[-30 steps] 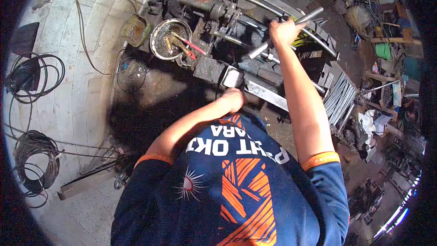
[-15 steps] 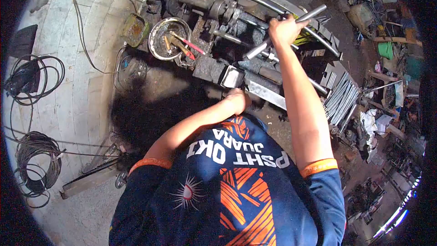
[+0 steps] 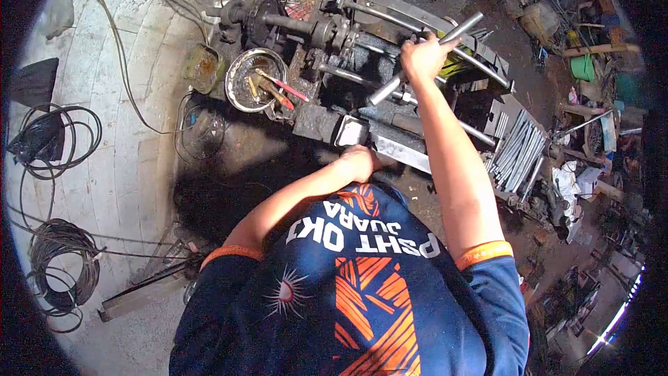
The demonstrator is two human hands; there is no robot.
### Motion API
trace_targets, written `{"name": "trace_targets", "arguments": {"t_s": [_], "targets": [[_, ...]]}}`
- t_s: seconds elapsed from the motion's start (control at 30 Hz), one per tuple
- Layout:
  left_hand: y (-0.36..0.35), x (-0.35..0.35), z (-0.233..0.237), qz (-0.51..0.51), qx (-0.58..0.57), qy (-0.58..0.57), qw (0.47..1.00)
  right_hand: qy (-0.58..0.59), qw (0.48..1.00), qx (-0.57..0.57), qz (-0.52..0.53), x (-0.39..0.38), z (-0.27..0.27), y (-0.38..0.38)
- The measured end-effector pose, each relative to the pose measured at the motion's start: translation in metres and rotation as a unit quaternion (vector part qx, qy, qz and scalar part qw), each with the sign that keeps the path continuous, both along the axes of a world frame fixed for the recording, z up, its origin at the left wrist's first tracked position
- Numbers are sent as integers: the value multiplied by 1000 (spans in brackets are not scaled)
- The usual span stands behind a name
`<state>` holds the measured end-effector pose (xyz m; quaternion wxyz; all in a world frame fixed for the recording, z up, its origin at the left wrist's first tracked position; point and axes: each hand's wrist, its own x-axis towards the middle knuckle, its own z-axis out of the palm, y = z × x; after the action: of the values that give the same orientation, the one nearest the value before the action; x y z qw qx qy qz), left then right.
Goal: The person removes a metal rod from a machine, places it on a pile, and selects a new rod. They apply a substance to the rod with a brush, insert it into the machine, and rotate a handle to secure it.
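My right hand (image 3: 422,60) is closed round the middle of a steel bar handle (image 3: 387,90), which slants from lower left to upper right over the machine. Near the machine's front edge, just below a white-faced square part (image 3: 352,131), is my left hand (image 3: 360,162). Its fingers are bent and mostly hidden, so what they touch cannot be made out. A flat metal bar (image 3: 400,151) lies to the right of that hand. Left of the square part, a round bowl (image 3: 235,101) holds brushes, one with a red handle (image 3: 291,89).
Metal rods (image 3: 517,155) lie bunched at the machine's right end. A greasy container (image 3: 202,68) stands left of the bowl. Coiled cables (image 3: 62,254) lie on the floor at the left. Scrap and a green container (image 3: 582,67) are at the right.
The bar handle and my right hand appear slightly further left. The whole view has shifted a little, and my left hand sits slightly lower in it, beside the same part.
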<state>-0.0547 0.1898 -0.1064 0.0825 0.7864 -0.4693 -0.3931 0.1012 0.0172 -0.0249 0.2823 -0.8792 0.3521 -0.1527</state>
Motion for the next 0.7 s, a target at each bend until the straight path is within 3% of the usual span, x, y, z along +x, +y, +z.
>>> {"name": "trace_targets", "arguments": {"t_s": [0.33, 0.7], "targets": [[8, -4, -7, 30, -73, -6, 997, 13, 1000, -9, 0, 1, 3, 5], [5, 5, 19, 4, 28, -4, 1000, 25, 999, -18, -18, 4, -2, 2]]}}
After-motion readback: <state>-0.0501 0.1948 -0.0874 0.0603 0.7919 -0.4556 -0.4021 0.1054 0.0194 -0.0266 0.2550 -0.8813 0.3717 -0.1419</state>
